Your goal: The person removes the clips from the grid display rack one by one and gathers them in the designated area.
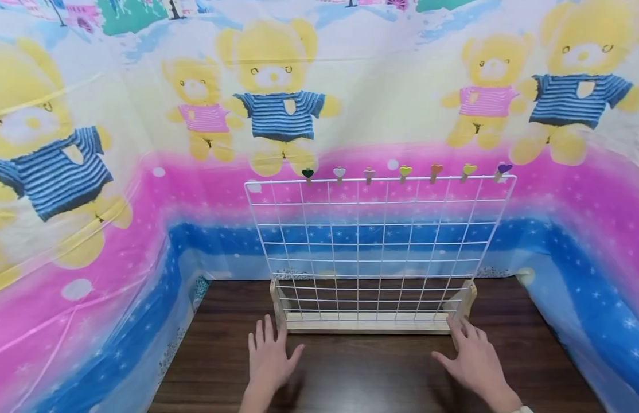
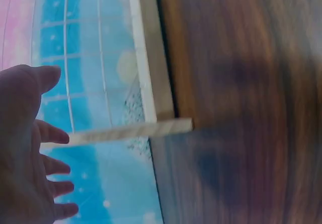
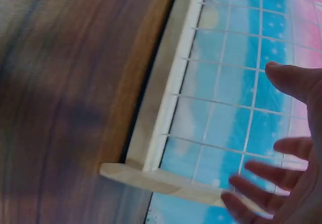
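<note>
A white wire grid (image 1: 371, 244) stands upright in a pale wooden base (image 1: 368, 328) on the dark wooden table. Along its top wire sit several small heart-topped clothespins, among them a dark green one (image 1: 308, 174), an orange one (image 1: 436, 171) and a purple one (image 1: 503, 169). My left hand (image 1: 269, 355) is spread near the base's left end, fingers straight and nothing in them. Near the right end, my right hand (image 1: 474, 358) is likewise spread and holds nothing. In both wrist views the fingers look apart from the base's end pieces (image 2: 126, 132) (image 3: 161, 182).
Behind and at both sides of the table (image 1: 350, 373) hangs a printed cloth (image 1: 381, 109) with yellow bears and pink and blue bands. It meets the table along its back edge.
</note>
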Demonstrator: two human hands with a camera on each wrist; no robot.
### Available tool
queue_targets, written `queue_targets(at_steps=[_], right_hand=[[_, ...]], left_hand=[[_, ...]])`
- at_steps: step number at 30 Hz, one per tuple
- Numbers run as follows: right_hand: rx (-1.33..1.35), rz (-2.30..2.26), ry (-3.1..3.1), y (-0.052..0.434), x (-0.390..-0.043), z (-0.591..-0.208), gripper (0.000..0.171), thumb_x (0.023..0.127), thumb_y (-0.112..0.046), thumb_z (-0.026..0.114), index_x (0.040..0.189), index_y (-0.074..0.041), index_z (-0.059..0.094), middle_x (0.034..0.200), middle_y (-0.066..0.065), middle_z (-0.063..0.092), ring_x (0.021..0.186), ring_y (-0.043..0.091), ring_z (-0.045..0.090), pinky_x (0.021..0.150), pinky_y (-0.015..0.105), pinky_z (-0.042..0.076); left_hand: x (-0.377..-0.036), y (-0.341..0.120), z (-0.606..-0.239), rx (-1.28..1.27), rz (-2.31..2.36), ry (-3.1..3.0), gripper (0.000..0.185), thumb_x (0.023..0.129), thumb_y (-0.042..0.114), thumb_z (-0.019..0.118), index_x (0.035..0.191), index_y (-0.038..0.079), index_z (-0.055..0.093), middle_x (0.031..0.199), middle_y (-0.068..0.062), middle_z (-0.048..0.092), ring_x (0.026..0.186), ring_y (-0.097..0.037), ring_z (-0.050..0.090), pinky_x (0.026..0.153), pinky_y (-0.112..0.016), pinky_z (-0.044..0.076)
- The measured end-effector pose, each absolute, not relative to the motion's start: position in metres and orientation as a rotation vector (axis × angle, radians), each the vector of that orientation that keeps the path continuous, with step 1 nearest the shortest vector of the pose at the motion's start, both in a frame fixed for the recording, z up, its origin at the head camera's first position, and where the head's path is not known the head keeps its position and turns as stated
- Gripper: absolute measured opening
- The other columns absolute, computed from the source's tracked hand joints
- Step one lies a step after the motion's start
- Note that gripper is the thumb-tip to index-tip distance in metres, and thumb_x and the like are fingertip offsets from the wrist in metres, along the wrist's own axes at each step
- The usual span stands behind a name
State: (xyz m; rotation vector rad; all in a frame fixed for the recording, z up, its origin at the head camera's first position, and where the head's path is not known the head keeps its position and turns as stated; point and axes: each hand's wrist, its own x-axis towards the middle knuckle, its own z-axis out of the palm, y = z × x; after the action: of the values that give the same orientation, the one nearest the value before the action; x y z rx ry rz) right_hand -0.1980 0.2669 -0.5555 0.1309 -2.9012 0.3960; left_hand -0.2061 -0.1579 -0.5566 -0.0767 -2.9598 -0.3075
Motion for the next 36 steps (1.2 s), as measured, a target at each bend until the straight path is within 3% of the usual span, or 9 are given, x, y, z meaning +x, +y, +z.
queue_targets(at_steps=[5, 10, 21, 29, 36], right_hand=[[0.201, 0.613, -2.822, 0.258, -0.207, -0.541, 0.073, 0.079, -0.046, 0.073, 0.133, -0.003, 0.051, 0.116, 0.018, 0.06, 0.103, 0.039, 0.056, 0.078, 0.055, 0.045], [0.299, 0.684, -2.719, 0.241, -0.216, -0.519, 0.06, 0.079, -0.03, 0.077, 0.128, -0.004, 0.056, 0.107, 0.012, 0.064, 0.092, 0.029, 0.061, 0.074, 0.049, 0.049], [0.541, 0.67, -2.671, 0.199, -0.237, -0.444, 0.059, 0.082, -0.031, 0.074, 0.132, -0.007, 0.053, 0.109, 0.01, 0.065, 0.095, 0.025, 0.063, 0.077, 0.047, 0.051], [0.685, 0.647, -2.589, 0.175, -0.245, -0.395, 0.055, 0.083, -0.03, 0.074, 0.13, -0.008, 0.056, 0.103, 0.003, 0.064, 0.087, 0.018, 0.061, 0.068, 0.035, 0.052], [0.797, 0.67, -2.489, 0.155, -0.249, -0.355, 0.052, 0.084, -0.027, 0.074, 0.129, -0.008, 0.057, 0.104, 0.001, 0.063, 0.078, 0.01, 0.059, 0.06, 0.027, 0.048]], left_hand=[[-0.218, -0.182, -0.543, -0.105, -0.434, -2.917, 0.067, 0.093, 0.042, 0.056, 0.138, -0.006, 0.041, 0.143, -0.031, 0.031, 0.131, -0.046, 0.028, 0.102, -0.061, 0.025], [-0.236, -0.201, -0.521, -0.139, -0.546, -2.901, 0.064, 0.095, 0.031, 0.055, 0.14, -0.011, 0.035, 0.141, -0.032, 0.035, 0.127, -0.046, 0.034, 0.099, -0.058, 0.031], [-0.272, -0.216, -0.493, -0.225, -0.792, -2.931, 0.063, 0.098, 0.029, 0.051, 0.146, -0.004, 0.027, 0.146, -0.026, 0.032, 0.132, -0.042, 0.03, 0.102, -0.056, 0.03], [-0.285, -0.21, -0.496, -0.302, -0.989, -2.872, 0.057, 0.1, 0.024, 0.049, 0.146, -0.001, 0.029, 0.147, -0.022, 0.032, 0.134, -0.038, 0.03, 0.104, -0.054, 0.029], [-0.295, -0.207, -0.497, -0.328, -1.11, -2.767, 0.041, 0.102, 0.016, 0.043, 0.141, 0.005, 0.042, 0.131, -0.018, 0.051, 0.117, -0.033, 0.051, 0.09, -0.049, 0.044]])
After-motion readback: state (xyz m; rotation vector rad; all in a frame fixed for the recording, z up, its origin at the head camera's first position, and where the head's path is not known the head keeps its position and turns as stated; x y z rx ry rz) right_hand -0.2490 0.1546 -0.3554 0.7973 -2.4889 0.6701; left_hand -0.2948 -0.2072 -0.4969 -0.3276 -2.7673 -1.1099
